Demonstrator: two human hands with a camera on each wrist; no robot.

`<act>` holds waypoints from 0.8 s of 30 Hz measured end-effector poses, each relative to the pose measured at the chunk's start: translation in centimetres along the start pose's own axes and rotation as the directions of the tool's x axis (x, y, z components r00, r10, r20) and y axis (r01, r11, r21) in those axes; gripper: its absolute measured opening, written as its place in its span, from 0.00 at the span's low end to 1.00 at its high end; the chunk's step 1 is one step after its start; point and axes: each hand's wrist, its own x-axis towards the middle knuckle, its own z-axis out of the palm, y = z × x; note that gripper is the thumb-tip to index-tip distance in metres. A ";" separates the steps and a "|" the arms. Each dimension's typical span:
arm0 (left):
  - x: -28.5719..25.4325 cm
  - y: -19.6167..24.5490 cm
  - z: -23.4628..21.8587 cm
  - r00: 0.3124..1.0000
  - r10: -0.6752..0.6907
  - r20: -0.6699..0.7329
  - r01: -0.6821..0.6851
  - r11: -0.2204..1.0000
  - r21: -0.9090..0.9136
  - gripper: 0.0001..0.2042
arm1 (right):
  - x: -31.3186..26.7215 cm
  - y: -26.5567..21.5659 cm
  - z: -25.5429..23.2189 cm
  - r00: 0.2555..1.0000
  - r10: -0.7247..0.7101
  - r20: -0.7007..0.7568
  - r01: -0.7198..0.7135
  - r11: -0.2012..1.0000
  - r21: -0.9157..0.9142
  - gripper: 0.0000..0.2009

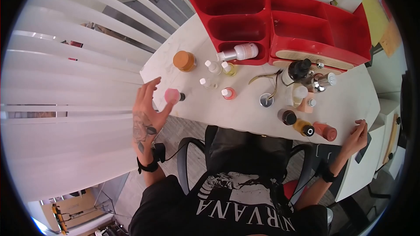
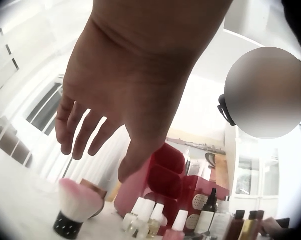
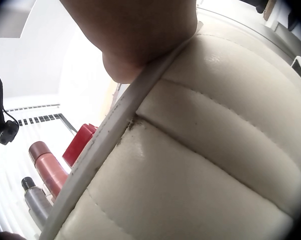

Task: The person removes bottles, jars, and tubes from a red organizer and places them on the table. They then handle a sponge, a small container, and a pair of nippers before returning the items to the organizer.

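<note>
My left hand (image 1: 146, 105) is over the table's left end, fingers spread and holding nothing. Just by its thumb stands a makeup brush (image 2: 76, 205) with pink-tipped white bristles and a black dotted handle; from the head view its pink top (image 1: 172, 95) shows. In the left wrist view the hand (image 2: 125, 95) hangs above the brush, apart from it. At the table's right edge my right hand (image 1: 358, 140) rests with loosely bent fingers and nothing in them. The right wrist view shows only the heel of that hand (image 3: 125, 67) against the padded cream table side (image 3: 190, 150); its fingers are hidden.
An orange-brown jar (image 1: 184, 61) and several small white-capped bottles (image 1: 228, 93) stand mid-left. Dark, yellow and reddish bottles (image 1: 325, 131) line the front right, near a silver-topped bottle (image 1: 321, 82). A red organizer (image 1: 280, 39) fills the back, a white bottle (image 1: 240, 52) lying in its front compartment.
</note>
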 end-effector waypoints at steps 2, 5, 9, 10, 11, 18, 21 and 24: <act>-1.0 -1.0 1.3 0.999 0.008 0.040 -0.006 0.999 -0.039 0.31 | -0.1 0.1 0.0 1.000 -0.014 0.002 0.014 1.000 -0.010 0.21; -1.1 -1.4 2.5 0.989 -0.022 0.149 0.026 0.999 -0.025 0.28 | 0.1 0.4 0.1 1.000 -0.014 0.007 0.014 1.000 0.008 0.21; 1.3 0.5 2.5 0.988 0.106 0.110 -0.092 0.988 -0.126 0.20 | 0.0 0.1 -0.1 1.000 0.010 0.017 -0.011 0.998 0.069 0.21; 2.2 1.5 2.1 0.986 0.145 0.079 -0.132 0.979 -0.155 0.18 | -0.1 -0.2 -0.1 1.000 0.021 0.021 -0.023 0.997 0.079 0.21; 3.1 3.4 1.5 0.977 0.214 -0.005 -0.211 0.958 -0.193 0.17 | -0.2 -0.4 -0.1 1.000 0.016 0.011 -0.017 0.997 0.078 0.21; 10.8 10.8 2.2 0.722 0.593 -0.357 -0.627 0.779 0.026 0.20 | -0.2 -0.3 0.0 1.000 0.031 -0.002 -0.030 0.995 0.092 0.21; 11.8 11.2 2.9 0.630 0.630 -0.453 -0.630 0.756 0.175 0.20 | -0.2 -0.1 0.0 0.999 0.039 0.020 -0.042 0.991 0.128 0.20; 10.7 9.0 2.6 0.687 0.562 -0.461 -0.567 0.811 0.145 0.18 | -0.3 -0.8 -0.2 0.997 0.062 0.036 -0.065 0.993 0.097 0.20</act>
